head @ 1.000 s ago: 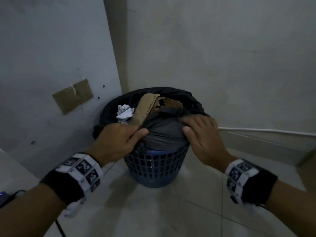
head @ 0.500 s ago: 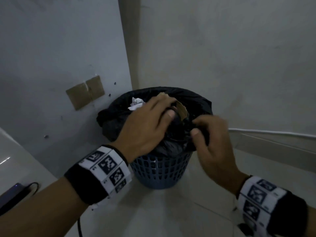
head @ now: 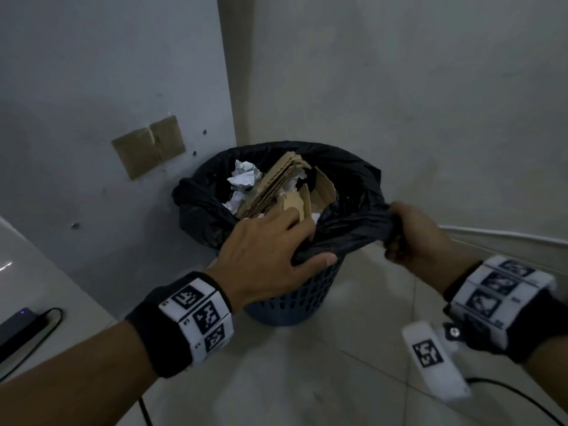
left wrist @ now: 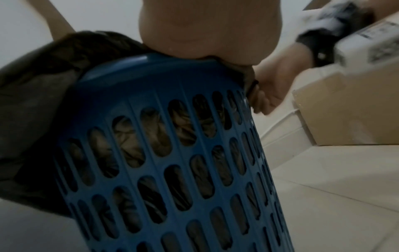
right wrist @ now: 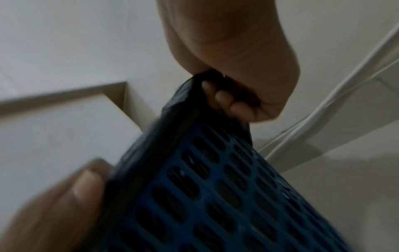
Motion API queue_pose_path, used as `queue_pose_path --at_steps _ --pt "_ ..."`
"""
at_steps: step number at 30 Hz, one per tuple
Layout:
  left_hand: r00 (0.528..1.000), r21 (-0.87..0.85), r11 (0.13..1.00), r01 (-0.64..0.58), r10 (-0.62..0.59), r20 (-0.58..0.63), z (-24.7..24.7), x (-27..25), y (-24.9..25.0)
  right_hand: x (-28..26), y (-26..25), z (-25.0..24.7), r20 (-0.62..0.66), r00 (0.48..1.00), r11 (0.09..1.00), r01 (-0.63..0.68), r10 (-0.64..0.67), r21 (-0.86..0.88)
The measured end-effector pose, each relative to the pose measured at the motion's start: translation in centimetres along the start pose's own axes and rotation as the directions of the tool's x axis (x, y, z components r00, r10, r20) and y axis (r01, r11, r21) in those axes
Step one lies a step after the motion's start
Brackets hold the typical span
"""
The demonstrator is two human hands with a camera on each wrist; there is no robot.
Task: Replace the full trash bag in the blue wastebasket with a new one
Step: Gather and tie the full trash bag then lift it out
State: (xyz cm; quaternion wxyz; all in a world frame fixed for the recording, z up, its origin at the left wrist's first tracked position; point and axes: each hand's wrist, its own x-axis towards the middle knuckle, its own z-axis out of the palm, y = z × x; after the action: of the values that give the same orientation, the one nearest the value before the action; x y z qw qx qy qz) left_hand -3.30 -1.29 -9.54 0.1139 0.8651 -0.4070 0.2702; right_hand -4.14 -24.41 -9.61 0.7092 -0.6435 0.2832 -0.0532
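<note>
A blue slotted wastebasket (head: 295, 302) (left wrist: 164, 153) (right wrist: 226, 196) stands on the floor in a wall corner. A black trash bag (head: 347, 219) lines it, holding torn cardboard (head: 276, 186) and crumpled white paper (head: 242, 179). My left hand (head: 276, 244) lies over the near rim; its fingers reach into the bag and the thumb presses the bag's near edge from outside. My right hand (head: 408, 232) (right wrist: 233, 98) grips a bunched part of the bag's rim and holds it stretched out to the right of the basket.
Two brown tape patches (head: 147, 146) are stuck on the left wall. A white ledge with a dark device and cable (head: 21, 324) sits at the lower left. A cardboard box (left wrist: 345, 105) stands to the right. Pale floor tiles (head: 307, 379) lie in front.
The right hand has pulled the bag's rim off the basket and out to the right, uncovering the trash. The left hand has slid down to the near rim.
</note>
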Motion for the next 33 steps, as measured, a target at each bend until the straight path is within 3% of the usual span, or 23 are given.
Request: queue_pose_path --at_steps 3,5,8,12,15,18,21,23,29,32,33 --pt "0.998 -0.038 0.998 -0.056 0.055 -0.02 0.1 -0.1 -0.2 -0.2 -2.5 0.3 -0.166 0.947 0.958 0.284 -0.275 0.036" --pt "0.997 -0.092 0.993 -0.074 0.07 -0.045 0.1 -0.2 -0.6 -0.8 -2.8 1.4 -0.165 0.855 0.87 0.491 -0.491 -0.042" --pt "0.994 -0.134 0.986 -0.096 0.088 -0.065 0.0 -0.4 -1.7 -1.1 -1.3 2.6 -0.044 0.68 0.672 0.709 -0.732 -0.213" --pt "0.997 -0.161 0.985 -0.068 0.062 -0.045 -0.3 -1.0 -3.4 -0.3 1.4 1.6 0.184 0.494 0.356 0.796 -0.85 -0.49" --pt "0.999 -0.164 0.986 -0.035 0.027 -0.046 -0.4 -1.4 -4.0 0.3 1.9 1.5 0.296 0.365 0.155 0.82 -0.883 -0.551" --pt "0.997 -0.151 0.988 -0.021 0.01 -0.074 -0.2 -1.5 -5.0 0.4 1.2 2.0 0.381 0.361 0.039 0.767 -0.851 -0.64" --pt "0.996 -0.156 0.988 0.007 -0.02 -0.087 0.0 -1.7 -6.6 -0.5 1.1 2.8 0.472 0.315 -0.222 0.588 -0.823 -0.778" --pt "0.991 -0.19 0.978 0.082 -0.1 -0.085 0.0 -1.8 -7.5 -1.3 1.4 3.7 0.516 0.287 -0.298 0.557 -0.807 -0.775" --pt "0.932 -0.369 0.872 0.32 -0.36 -0.044 -0.8 -1.3 -9.9 -3.9 3.3 7.0 0.578 0.292 -0.28 0.656 -0.762 -0.701" --pt "0.904 -0.204 0.915 0.348 -0.385 -0.184 -0.9 -1.1 -9.8 -4.0 3.9 7.6 0.589 0.229 -0.281 0.71 -0.775 -0.646" --pt "0.905 -0.146 0.934 0.327 -0.354 -0.235 -1.1 -1.1 -9.2 -4.0 3.7 7.5 0.579 0.234 -0.248 0.734 -0.781 -0.632"
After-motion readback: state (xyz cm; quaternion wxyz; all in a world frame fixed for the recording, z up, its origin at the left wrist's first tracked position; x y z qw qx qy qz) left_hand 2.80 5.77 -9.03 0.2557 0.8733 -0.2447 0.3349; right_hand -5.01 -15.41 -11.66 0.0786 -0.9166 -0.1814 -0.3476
